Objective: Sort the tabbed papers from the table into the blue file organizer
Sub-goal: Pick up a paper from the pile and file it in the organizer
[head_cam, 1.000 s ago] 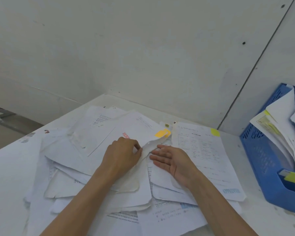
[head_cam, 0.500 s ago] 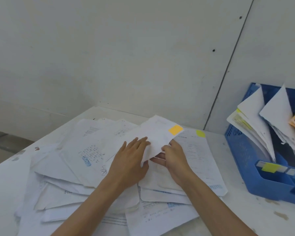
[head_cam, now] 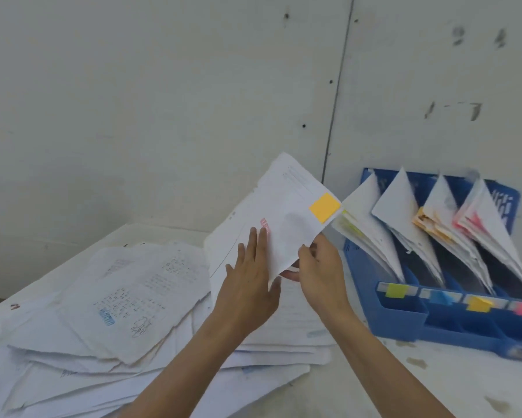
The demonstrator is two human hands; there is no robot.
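Observation:
A white sheet (head_cam: pixel 286 206) with an orange tab (head_cam: pixel 324 207) at its corner is lifted above the paper pile (head_cam: pixel 127 300). My right hand (head_cam: pixel 321 276) pinches its lower edge. My left hand (head_cam: pixel 249 285) lies with straight fingers against the sheet's left side. To the right stands the blue file organizer (head_cam: pixel 398 315), whose slots hold leaning papers and carry green, blue, orange and pink labels on the front. The lifted sheet's tabbed corner points at the organizer's leftmost slot.
Loose white sheets cover the white table (head_cam: pixel 434 381) on the left and middle. A grey wall (head_cam: pixel 163 101) rises right behind the table and the organizer. The table's left edge drops off near the frame's left side.
The orange-tabbed sheet has risen off the pile and swung to the right toward the organizer. Both hands moved up and right with it, and the view turned right.

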